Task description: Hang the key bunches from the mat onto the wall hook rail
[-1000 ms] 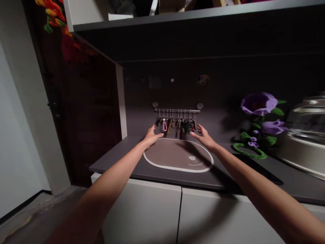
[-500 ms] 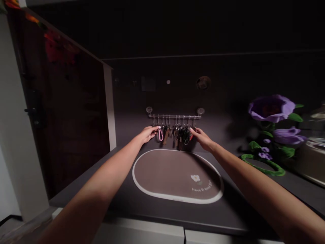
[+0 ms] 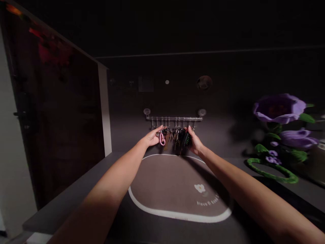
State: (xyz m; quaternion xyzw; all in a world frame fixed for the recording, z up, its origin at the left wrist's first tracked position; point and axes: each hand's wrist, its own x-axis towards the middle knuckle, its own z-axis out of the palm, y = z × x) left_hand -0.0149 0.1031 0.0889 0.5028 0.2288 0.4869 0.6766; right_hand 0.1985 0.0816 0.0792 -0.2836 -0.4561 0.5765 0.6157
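Note:
A clear hook rail (image 3: 174,118) is fixed to the dark back wall, with several keys (image 3: 167,139) hanging in a row below it. At the left of the row, my left hand (image 3: 153,136) is closed at a bunch with a pink loop (image 3: 162,139), thumb and fingers pinching near its top. Toward the right end, my right hand (image 3: 194,140) grips a dark key bunch (image 3: 187,139) bearing a small green mark. The fingers of that hand are partly hidden behind the bunch. Both bunches are close under the hooks; whether they still hang on them I cannot tell.
An oval brown mat (image 3: 175,184) with a white border lies on the dark counter below. To the right stand purple fabric flowers (image 3: 279,108) with a green ring-shaped base (image 3: 273,171). A dark door (image 3: 63,135) is on the left. An upper cabinet overhangs the wall.
Both hands have moved inward. My left hand has shifted slightly right with the pink loop; my right hand has turned more upright and now covers the dark bunch. The view has come nearer.

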